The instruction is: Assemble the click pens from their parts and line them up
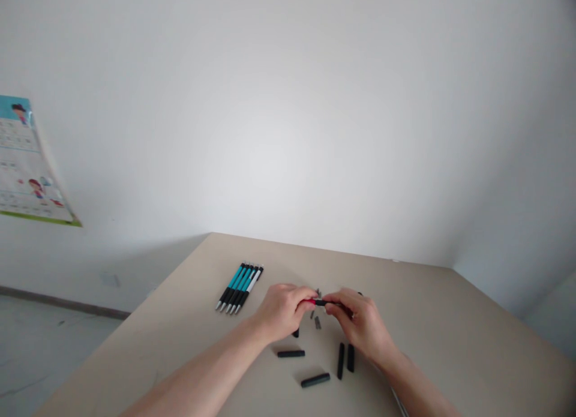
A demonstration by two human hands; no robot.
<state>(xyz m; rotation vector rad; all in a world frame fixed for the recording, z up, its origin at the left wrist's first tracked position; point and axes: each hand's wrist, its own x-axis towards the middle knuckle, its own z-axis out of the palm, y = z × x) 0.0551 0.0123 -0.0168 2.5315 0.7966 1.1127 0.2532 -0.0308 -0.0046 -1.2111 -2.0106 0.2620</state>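
Over the middle of the table, my left hand (281, 309) pinches the red end of a small red and black pen part (320, 302). The black end of that part is between the thumb and fingers of my right hand (360, 321). Small grey metallic pieces (318, 323) lie on the table just below and behind the fingertips. Nearer to me are several black tubes, among them one lying crosswise (291, 353), one slanted (315, 380) and two side by side (341, 361) below my right hand. Another dark piece is partly hidden under my left hand.
Several pens (239, 288) with turquoise or white barrels and black grips lie in a row left of my hands. The beige table (432, 321) meets a white wall at its back edge. A poster (36, 165) hangs on the left wall.
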